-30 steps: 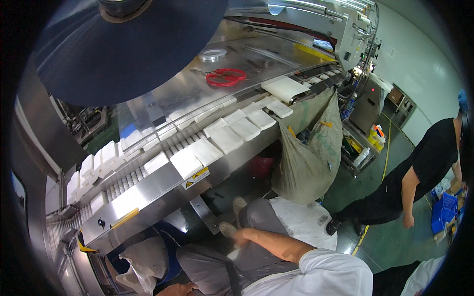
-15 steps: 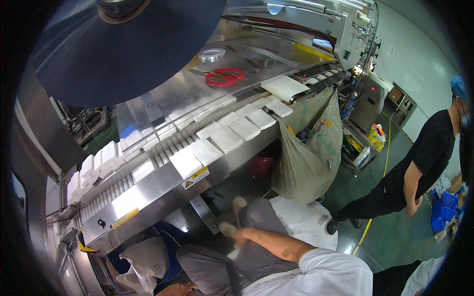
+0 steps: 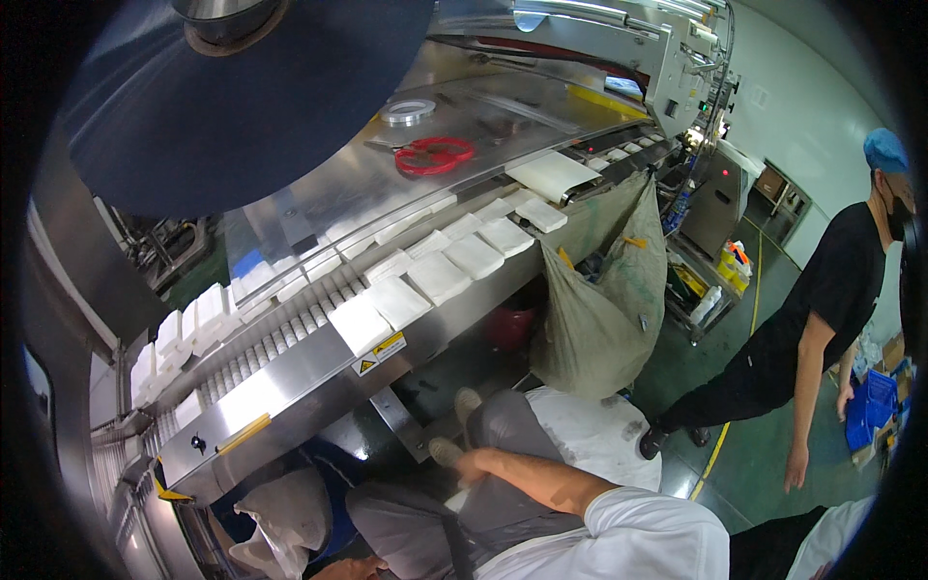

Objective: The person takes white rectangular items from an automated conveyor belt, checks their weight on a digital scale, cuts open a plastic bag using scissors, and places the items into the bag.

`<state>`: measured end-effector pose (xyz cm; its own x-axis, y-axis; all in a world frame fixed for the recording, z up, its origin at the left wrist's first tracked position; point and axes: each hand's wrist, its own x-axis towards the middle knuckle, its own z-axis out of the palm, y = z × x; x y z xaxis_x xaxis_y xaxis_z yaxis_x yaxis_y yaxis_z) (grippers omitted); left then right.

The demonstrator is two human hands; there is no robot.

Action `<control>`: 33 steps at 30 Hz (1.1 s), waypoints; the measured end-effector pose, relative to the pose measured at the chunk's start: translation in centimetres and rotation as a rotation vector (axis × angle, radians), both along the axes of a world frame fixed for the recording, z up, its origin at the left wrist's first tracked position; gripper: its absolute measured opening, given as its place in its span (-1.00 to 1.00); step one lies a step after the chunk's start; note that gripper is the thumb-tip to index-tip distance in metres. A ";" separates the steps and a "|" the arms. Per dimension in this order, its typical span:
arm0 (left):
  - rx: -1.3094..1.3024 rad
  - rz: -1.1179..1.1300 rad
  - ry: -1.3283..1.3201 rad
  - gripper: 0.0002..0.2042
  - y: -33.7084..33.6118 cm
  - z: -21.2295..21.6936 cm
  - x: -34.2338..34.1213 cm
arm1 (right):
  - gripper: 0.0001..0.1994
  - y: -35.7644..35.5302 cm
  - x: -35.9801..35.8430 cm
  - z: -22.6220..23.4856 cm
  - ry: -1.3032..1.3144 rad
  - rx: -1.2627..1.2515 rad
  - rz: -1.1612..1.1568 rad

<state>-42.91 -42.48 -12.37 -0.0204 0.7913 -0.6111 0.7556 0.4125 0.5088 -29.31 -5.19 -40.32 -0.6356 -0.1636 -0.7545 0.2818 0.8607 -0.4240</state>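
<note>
My right hand (image 3: 471,467) rests by my grey-trousered legs, its fingers mostly hidden. A small white piece (image 3: 456,500) shows just below it; whether I hold it cannot be told. My left hand (image 3: 350,567) lies low at the bottom edge beside my other leg, only partly in view. In front of me, white folded pads (image 3: 440,277) lie in a row along the near metal ledge of a roller conveyor (image 3: 280,343). More white pads (image 3: 201,314) stand packed along its far side. One pad (image 3: 189,407) sits on the rollers at the left end.
Red-handled scissors (image 3: 434,156) and a metal ring (image 3: 408,112) lie on the machine's panel. A large dark disc (image 3: 251,106) overhangs the left. A cloth sack (image 3: 601,333) hangs at the conveyor. At right stands a person in black (image 3: 822,319), near blue crates (image 3: 870,411).
One pad on the rollers has travelled toward the lower left end. The person at right has lowered an arm and shifted posture. My hands have stayed put, while the view has shifted slightly.
</note>
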 end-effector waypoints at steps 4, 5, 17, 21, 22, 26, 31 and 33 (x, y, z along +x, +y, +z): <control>0.101 -0.048 0.036 -0.51 -1.0 -1.0 -0.1 | -0.49 -0.7 0.0 0.3 0.031 0.065 -0.053; 0.085 -0.044 0.035 -0.51 -1.1 -1.2 -0.1 | -0.49 -0.7 0.0 0.7 0.027 0.050 -0.039; 0.058 -0.042 0.074 -0.52 -1.0 -0.7 0.1 | -0.51 -0.5 -0.2 2.8 0.024 0.010 -0.013; 0.021 -0.037 0.017 -0.54 -0.2 0.0 0.2 | -0.52 -0.3 0.1 2.3 0.029 -0.003 -0.031; 0.027 -0.033 -0.006 -0.54 -0.2 0.0 0.1 | -0.52 -0.4 0.1 2.4 0.029 -0.009 -0.034; 0.022 -0.028 0.005 -0.56 -0.7 -0.8 0.0 | -0.52 -0.6 0.0 3.1 0.027 0.005 -0.020; 0.014 -0.003 -0.004 -0.57 -0.8 -0.5 0.0 | -0.52 -0.7 0.0 2.6 0.025 0.021 -0.019; 0.055 -0.007 0.006 -0.57 -1.2 -1.3 -0.2 | -0.53 -0.5 -0.2 1.5 0.001 0.029 -0.005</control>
<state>-43.06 -43.70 -13.66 -0.0184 0.8236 -0.5669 0.7615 0.3789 0.5258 -29.50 -5.73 -38.86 -0.6370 -0.1384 -0.7583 0.2857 0.8713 -0.3990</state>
